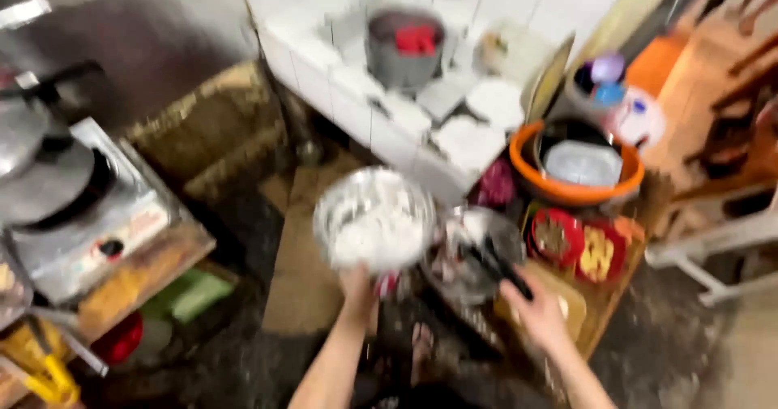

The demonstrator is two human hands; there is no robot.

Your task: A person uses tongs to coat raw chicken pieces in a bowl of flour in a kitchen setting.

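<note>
The left hand [358, 289] holds up a metal bowl [374, 218] with something white inside, its fingers closed under the rim, above the dark floor [243, 352]. The right hand [536, 312] grips a dark handle [496, 265] that reaches into a second metal pan [478, 251] on the low wooden table [604, 308]. The step in hand seems to be carrying the bowl across. The next move calls for a steady, level hold. The whole picture is blurred, so the white content and the dark tool are hard to make out.
</note>
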